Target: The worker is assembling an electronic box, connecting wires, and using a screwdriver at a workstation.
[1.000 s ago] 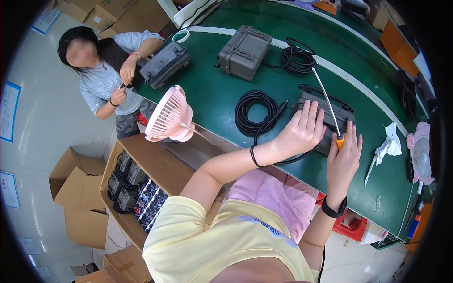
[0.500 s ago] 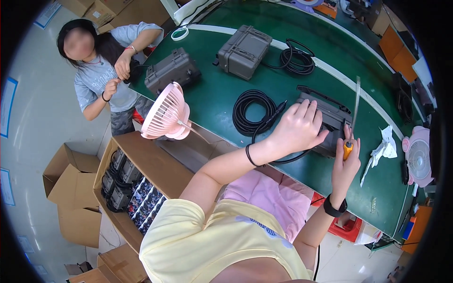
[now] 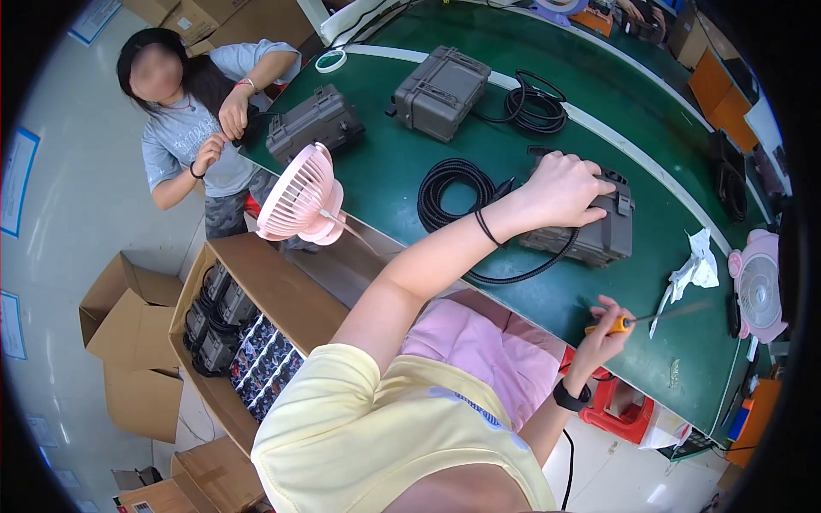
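Observation:
My left hand (image 3: 564, 190) is on top of a dark grey hard case (image 3: 609, 232) on the green table, its fingers bent over the lid and the thumb lower down. My palm hides part of the case. From it a black ribbed cable (image 3: 522, 279) runs to a coil (image 3: 440, 192) at its left. My right hand (image 3: 601, 342), near the table's front edge, is closed round a screwdriver (image 3: 623, 326) with an orange handle. Its thin shaft points right, apart from the case and blurred toward the tip.
Two more grey cases (image 3: 440, 92) (image 3: 312, 124) and a cable coil (image 3: 536, 104) lie farther off. A pink fan (image 3: 299, 197) stands at the left edge. White tissue (image 3: 697, 265) and another fan (image 3: 758, 291) are at right. A co-worker (image 3: 192, 137) handles something dark. An open carton (image 3: 274, 286) holds cases.
My right hand has drawn back from the case toward me, and the screwdriver has swung from upright to pointing right. The case has turned under my left hand, which has moved slightly farther away.

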Demonstrator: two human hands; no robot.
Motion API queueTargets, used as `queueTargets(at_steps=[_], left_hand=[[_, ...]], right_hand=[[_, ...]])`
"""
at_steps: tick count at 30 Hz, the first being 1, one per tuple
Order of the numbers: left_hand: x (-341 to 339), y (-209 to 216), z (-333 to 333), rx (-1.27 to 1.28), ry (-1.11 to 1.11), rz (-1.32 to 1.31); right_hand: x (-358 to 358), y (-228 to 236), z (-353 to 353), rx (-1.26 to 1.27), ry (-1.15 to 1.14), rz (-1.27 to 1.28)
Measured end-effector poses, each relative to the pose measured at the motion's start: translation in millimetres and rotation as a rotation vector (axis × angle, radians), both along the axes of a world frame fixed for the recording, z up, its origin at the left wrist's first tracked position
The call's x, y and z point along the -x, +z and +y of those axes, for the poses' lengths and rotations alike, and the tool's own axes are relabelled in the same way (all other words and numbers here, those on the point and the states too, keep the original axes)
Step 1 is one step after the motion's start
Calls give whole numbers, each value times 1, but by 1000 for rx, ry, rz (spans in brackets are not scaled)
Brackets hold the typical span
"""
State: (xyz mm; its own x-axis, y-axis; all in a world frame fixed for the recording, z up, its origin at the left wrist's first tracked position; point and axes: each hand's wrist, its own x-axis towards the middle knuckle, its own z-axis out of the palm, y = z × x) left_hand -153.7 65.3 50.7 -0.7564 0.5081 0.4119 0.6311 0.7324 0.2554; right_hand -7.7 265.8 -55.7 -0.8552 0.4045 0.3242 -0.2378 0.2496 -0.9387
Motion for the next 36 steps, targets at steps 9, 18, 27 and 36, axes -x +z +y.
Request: queueTargets(at_steps=[9,18,27,36], left_hand=[[24,-15,-4,-41,340,199],[27,-22,-10,-222,455,170],[26,-23,-11,-218,433,196],[30,-20,-14,-127,416,287]], right_hand=[[-9,2,-4,-135,115,-158],[-37,52,-14,-173,160,-130],[-39,77,-19,-714,59,-112],[-25,90,-31,-790,13,3]])
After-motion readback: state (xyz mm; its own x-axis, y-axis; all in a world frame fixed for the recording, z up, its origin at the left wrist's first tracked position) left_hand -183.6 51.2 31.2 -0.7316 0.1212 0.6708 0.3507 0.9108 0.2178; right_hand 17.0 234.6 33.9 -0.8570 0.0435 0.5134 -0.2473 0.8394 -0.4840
